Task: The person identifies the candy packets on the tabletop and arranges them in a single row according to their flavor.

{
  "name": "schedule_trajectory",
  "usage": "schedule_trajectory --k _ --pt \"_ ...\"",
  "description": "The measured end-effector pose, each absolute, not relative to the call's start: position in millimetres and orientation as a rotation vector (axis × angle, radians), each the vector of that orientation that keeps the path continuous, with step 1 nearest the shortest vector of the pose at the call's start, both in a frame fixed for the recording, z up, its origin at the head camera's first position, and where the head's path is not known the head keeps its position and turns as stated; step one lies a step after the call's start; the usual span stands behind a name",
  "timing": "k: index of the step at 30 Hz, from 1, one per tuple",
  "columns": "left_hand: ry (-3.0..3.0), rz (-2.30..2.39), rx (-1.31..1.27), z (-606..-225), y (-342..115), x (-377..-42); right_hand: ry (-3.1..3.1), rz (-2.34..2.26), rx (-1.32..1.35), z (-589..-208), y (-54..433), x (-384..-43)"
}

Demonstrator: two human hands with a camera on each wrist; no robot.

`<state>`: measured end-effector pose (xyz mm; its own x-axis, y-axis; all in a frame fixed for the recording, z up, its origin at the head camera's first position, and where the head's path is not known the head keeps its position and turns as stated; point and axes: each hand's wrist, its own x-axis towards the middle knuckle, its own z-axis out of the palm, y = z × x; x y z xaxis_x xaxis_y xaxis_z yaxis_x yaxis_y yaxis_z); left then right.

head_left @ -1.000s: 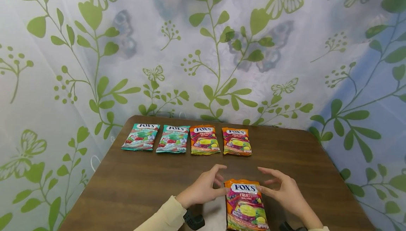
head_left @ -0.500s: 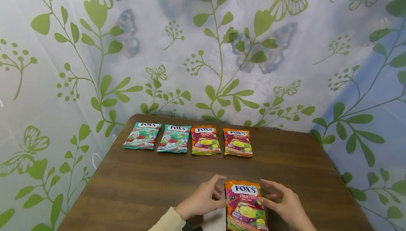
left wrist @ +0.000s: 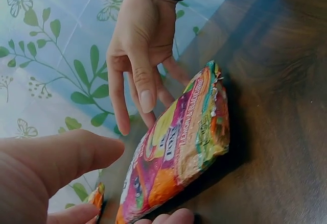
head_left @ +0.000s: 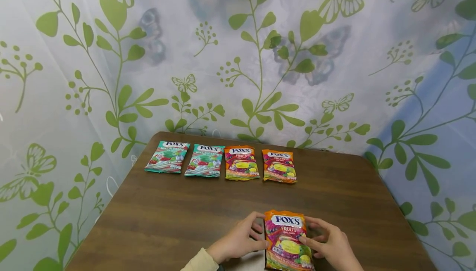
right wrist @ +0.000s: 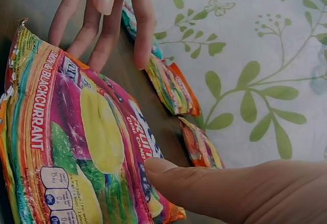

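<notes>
A FOX'S Fruits candy bag (head_left: 288, 244), orange and purple, lies face up near the table's front edge. My left hand (head_left: 239, 238) is at its left side and my right hand (head_left: 329, 242) at its right side, fingers loosely bent. In the left wrist view the left thumb (left wrist: 76, 155) stands apart from the bag (left wrist: 168, 142), and the right hand (left wrist: 140, 45) hovers past its far side. The right thumb (right wrist: 204, 183) overlaps the bag's face (right wrist: 92, 127) in the right wrist view; whether it touches is unclear. Some fingers are hidden behind the bag.
At the table's (head_left: 178, 221) back stand in a row two green Mint Blossom bags (head_left: 167, 157) (head_left: 204, 160) and two orange Fruits bags (head_left: 241, 163) (head_left: 279, 166), lying flat. Behind is a leaf-and-butterfly curtain (head_left: 208, 110). A pale patch (head_left: 253, 261) shows beside the near bag.
Both hands have come in closer along the sides of the near bag, their fingers lower beside it. The bag stays about where it was; the head view has shifted slightly.
</notes>
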<state>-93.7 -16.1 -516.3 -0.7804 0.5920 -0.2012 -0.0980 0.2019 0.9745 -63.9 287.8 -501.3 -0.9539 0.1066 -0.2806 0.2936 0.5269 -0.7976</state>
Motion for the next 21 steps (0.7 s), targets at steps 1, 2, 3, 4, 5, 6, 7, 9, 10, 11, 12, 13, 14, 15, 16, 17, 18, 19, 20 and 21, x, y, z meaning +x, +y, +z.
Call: schedule_trajectory --k 1,2,3,4,5,6,7,9,10,11,12,13,14,15,16,17,18,19,20,21 --pt "1.926 1.635 0.463 -517.6 -15.7 -93.8 2.564 -1.393 0.335 -501.8 287.2 -64.6" --pt "1.922 1.641 0.475 -519.2 -15.4 -93.9 2.563 -1.383 0.330 -502.3 286.6 -65.2" --pt "1.929 1.635 0.496 -520.7 -15.2 -94.0 2.558 -1.375 0.319 -502.8 286.1 -65.5" --pt "1.932 1.644 0.511 -522.0 -14.5 -93.8 2.551 -1.370 0.317 -503.7 285.5 -65.7" --pt "1.944 1.638 0.530 -524.3 -13.9 -93.8 2.547 -1.364 0.317 -504.5 284.9 -66.0" --pt "1.958 1.648 0.555 -526.6 -12.8 -93.4 2.544 -1.357 0.319 -505.4 284.2 -66.4" --pt "1.969 1.657 0.571 -528.6 -11.6 -92.9 2.545 -1.349 0.319 -506.6 283.8 -66.5" --pt "2.001 1.654 0.609 -532.7 -8.6 -91.8 2.544 -1.342 0.326 -508.3 282.7 -66.7" --pt "2.006 1.670 0.605 -532.8 -6.7 -90.7 2.548 -1.339 0.334 -508.9 282.1 -66.9" --pt "2.015 1.672 0.606 -533.9 -5.1 -90.0 2.549 -1.338 0.346 -509.1 281.7 -67.0" --pt "2.019 1.682 0.602 -533.2 -3.6 -88.8 2.547 -1.338 0.353 -509.3 281.5 -66.9" --pt "2.022 1.681 0.582 -532.9 -2.2 -88.3 2.544 -1.337 0.355 -509.3 281.4 -66.8" --pt "2.027 1.679 0.566 -532.3 -0.9 -87.6 2.540 -1.339 0.363 -508.9 281.2 -66.7" --pt "2.035 1.677 0.550 -532.1 0.1 -86.9 2.534 -1.338 0.359 -508.7 281.4 -66.4" --pt "2.029 1.691 0.520 -529.6 0.9 -85.9 2.533 -1.337 0.350 -509.0 282.3 -65.8" --pt "2.032 1.692 0.506 -530.0 1.7 -85.6 2.528 -1.337 0.346 -508.8 282.8 -65.6" --pt "2.035 1.692 0.495 -529.3 2.4 -84.9 2.525 -1.336 0.336 -508.8 283.5 -65.4" --pt "2.043 1.693 0.491 -529.5 3.1 -84.5 2.520 -1.335 0.325 -508.6 284.2 -65.2" --pt "2.047 1.691 0.491 -529.7 3.7 -84.1 2.521 -1.332 0.320 -508.6 285.1 -65.1" --pt "2.051 1.689 0.491 -530.0 4.1 -83.7 2.518 -1.326 0.306 -508.4 286.0 -65.1"
